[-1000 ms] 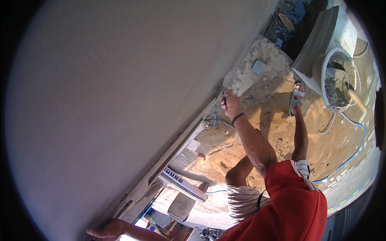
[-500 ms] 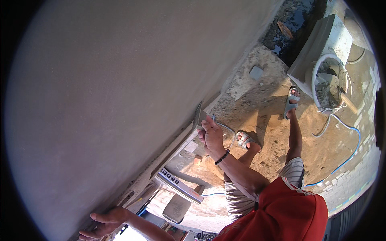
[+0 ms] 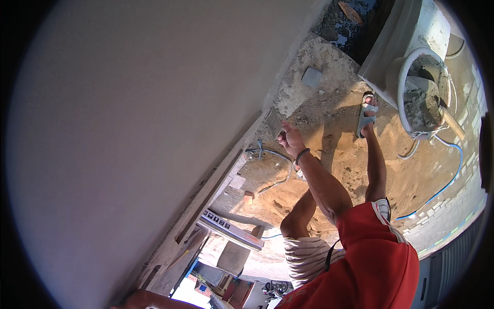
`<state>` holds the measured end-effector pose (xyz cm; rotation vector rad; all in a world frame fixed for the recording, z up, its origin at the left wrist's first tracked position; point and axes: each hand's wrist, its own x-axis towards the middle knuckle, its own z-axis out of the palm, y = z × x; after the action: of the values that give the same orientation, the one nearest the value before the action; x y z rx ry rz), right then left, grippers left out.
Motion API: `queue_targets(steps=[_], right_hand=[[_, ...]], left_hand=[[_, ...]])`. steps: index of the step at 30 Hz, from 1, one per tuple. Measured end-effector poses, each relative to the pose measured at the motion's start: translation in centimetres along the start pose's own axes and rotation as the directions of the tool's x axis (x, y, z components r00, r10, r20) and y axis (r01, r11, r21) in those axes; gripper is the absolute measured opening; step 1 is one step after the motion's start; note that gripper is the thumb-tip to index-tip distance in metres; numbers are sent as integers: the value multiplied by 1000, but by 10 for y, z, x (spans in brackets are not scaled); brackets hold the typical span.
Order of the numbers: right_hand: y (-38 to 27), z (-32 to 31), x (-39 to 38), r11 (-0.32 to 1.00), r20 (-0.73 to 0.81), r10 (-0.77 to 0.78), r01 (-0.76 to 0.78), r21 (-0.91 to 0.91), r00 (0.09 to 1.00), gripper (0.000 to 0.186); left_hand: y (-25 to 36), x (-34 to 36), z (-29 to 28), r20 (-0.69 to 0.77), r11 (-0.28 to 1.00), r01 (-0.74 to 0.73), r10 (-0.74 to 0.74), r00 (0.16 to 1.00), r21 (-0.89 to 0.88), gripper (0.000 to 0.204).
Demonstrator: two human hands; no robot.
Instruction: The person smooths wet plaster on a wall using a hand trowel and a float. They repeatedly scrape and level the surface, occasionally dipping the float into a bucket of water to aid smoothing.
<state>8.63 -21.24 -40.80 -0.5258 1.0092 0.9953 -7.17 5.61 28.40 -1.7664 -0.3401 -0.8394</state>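
Note:
My right hand [image 3: 292, 140], with a dark beaded bracelet at its wrist, is closed around a trowel. The trowel's flat grey blade [image 3: 274, 122] is close to the foot of the smooth plastered wall [image 3: 144, 129]; whether they touch I cannot tell. At the lower left, beside the wall, my left hand [image 3: 129, 298] is partly cut off by the dark rim, and its fingers do not show clearly. To the right stands a white bucket [image 3: 404, 110] of wet grey mortar [image 3: 419, 105], with a wooden-handled tool [image 3: 453, 123] leaning in it.
Sandy ground [image 3: 350, 170] lies under my sandalled feet. A blue hose [image 3: 455, 177] curves at the right, near a concrete block [image 3: 432, 28]. A small grey square piece [image 3: 312, 76] lies near the wall. A long white box [image 3: 231, 230] and a grey slab [image 3: 233, 257] are below.
My right hand has moved up and rightward with the trowel, along the wall's foot. My left hand, fingers spread before, has dropped toward the lower rim. The view has shifted slightly.

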Motion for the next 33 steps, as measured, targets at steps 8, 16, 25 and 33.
queue_targets(steps=[8, 16, 25, 33], right_hand=[[-9, 23, 49, 995, -93, 21, -30, -98, 995, 34], [4, 24, 56, 996, -73, 42, -48, -74, 996, 36], [5, 43, 57, 998, -160, 2, -13, -68, 987, 30], [12, 63, 53, 999, -196, 23, -27, -18, 980, 33]], left_hand=[[44, 19, -10, -2, 994, 93, -93, 996, -52, 47], [60, 34, -9, -35, 983, 33, -40, 999, -179, 50], [30, 28, -12, -9, 973, -150, 154, 988, 174, 43], [-253, 15, 2, -5, 475, 32, -57, 998, 879, 47]])
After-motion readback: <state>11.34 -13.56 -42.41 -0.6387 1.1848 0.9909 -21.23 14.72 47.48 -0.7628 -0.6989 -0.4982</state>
